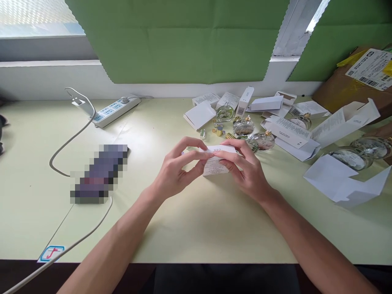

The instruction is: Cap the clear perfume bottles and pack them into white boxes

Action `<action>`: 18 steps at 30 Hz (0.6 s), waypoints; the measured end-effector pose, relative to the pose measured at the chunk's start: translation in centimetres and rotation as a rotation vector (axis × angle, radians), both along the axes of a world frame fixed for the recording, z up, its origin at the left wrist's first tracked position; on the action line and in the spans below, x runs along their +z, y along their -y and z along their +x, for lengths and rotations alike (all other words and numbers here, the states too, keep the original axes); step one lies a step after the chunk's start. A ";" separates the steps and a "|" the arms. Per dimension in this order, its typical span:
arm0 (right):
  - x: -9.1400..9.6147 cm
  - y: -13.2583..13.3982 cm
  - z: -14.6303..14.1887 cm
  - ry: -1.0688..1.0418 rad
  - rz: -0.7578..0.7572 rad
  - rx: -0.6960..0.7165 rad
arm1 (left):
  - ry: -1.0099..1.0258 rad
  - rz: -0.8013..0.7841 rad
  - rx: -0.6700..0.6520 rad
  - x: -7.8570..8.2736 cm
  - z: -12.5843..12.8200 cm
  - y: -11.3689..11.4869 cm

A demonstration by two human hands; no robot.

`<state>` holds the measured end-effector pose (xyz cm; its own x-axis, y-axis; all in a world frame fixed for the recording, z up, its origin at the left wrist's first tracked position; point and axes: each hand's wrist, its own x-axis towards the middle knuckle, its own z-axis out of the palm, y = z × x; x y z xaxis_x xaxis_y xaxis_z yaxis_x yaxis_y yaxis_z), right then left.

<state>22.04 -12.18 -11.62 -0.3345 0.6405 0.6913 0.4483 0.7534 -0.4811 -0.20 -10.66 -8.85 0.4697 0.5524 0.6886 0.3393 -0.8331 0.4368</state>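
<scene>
Small white carton (216,160) between left hand (176,171) and right hand (245,167), fingers curled.

Both hands pinch a small white carton over a pale green table.

The left hand (176,171) and right hand (246,171) hold the small white carton (216,161) between thumbs and fingertips, one at each end, just above the table (190,228). Just beyond the grip stand round glass bottles (243,128) with gold caps, among opened white boxes (199,115) that spread away to its right. Well to the left of the grip lies a pixelated dark object (99,173), and farther back on that side a power strip (114,110).
</scene>
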 end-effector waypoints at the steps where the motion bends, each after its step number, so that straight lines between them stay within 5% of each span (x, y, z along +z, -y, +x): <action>1: 0.0 0.0 0.0 -0.006 0.002 0.004 | -0.008 0.015 -0.010 -0.1 -0.1 -0.1; 18: -0.3 0.0 -0.5 -0.043 -0.016 -0.028 | -0.005 0.035 -0.041 -0.7 -0.2 -0.6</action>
<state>21.58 -12.16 -11.91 -0.2867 0.6602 0.6942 0.4480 0.7329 -0.5120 -0.36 -10.09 -9.57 0.4948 0.5082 0.7049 0.3065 -0.8611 0.4056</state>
